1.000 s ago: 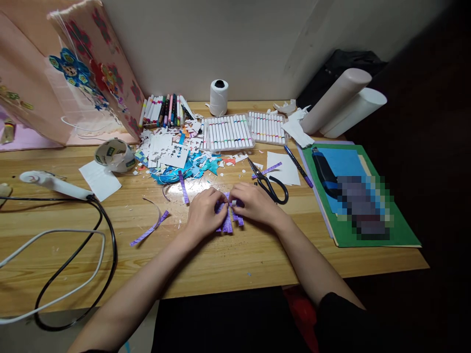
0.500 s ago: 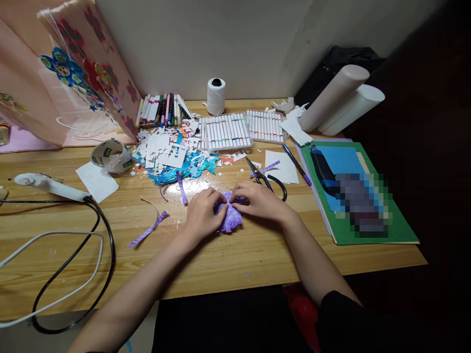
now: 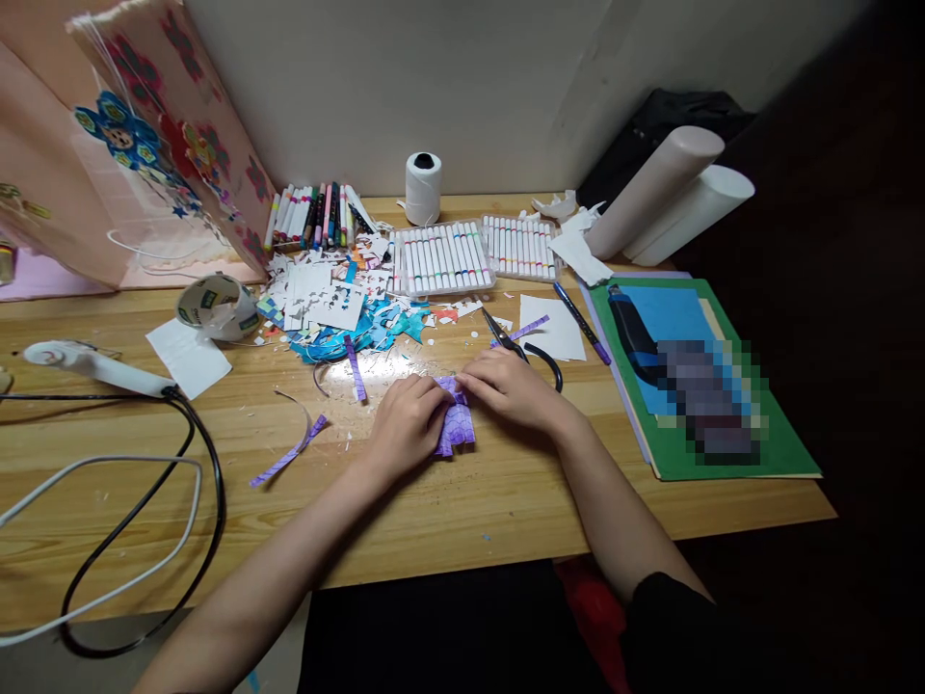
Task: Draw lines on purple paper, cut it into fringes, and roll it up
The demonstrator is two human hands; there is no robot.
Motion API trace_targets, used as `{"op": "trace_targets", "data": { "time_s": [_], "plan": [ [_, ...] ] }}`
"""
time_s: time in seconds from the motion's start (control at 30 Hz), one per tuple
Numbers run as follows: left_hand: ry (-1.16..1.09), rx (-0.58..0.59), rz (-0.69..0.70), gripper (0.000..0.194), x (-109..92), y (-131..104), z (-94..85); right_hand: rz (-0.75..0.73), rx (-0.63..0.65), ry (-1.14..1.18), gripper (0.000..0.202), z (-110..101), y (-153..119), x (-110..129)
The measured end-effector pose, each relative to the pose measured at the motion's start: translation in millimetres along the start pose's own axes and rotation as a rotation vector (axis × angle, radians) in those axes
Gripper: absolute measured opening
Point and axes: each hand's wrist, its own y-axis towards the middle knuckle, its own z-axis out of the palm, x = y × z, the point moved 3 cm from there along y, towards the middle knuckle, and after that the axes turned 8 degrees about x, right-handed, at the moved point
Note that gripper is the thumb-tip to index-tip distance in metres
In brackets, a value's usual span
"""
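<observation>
A purple patterned paper piece [image 3: 457,426] with a notched lower edge is on the table between my hands. My left hand [image 3: 410,416] is closed over its left side, the thumb lying along the paper. With bent fingers, my right hand [image 3: 506,386] pinches the upper right edge; its fingertips partly hide the paper there. Just behind the right hand lie black-handled scissors [image 3: 547,366], blades pointing away. Purple paper strips rest nearby, one strip [image 3: 356,368] beyond the left hand and another strip [image 3: 289,453] to its left.
Paper scraps [image 3: 325,299] pile up behind the hands, beside marker boxes [image 3: 446,258]. A thread spool [image 3: 423,189] stands at the wall. Left are a tape roll [image 3: 217,306] and a white corded tool [image 3: 101,369]; right, a green board [image 3: 737,463] and white rolls [image 3: 650,193].
My left hand has shifted slightly right over the purple paper, covering more of its left side. The right fingers have straightened a little and lie closer to its upper edge.
</observation>
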Motion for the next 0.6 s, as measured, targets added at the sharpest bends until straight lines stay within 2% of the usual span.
{"op": "trace_targets", "data": {
  "time_s": [0.07,0.23,0.33,0.47,0.6],
  "plan": [
    [-0.033,-0.005,-0.010,0.012,2,0,1.6,-0.009,0.001,0.037,0.032,-2,-1,2],
    [-0.041,-0.009,-0.045,0.019,4,2,5.2,-0.028,0.043,0.204,0.011,-8,-7,4],
    [-0.013,0.002,-0.045,0.015,4,4,5.8,-0.019,0.102,0.235,0.016,-9,-10,1],
    [-0.009,0.002,-0.052,0.014,4,4,6.1,-0.089,0.178,0.183,0.031,-8,-12,2],
    [-0.010,-0.005,-0.057,0.014,5,4,7.0,-0.099,0.152,0.120,0.027,-5,-10,4]
  ]
}}
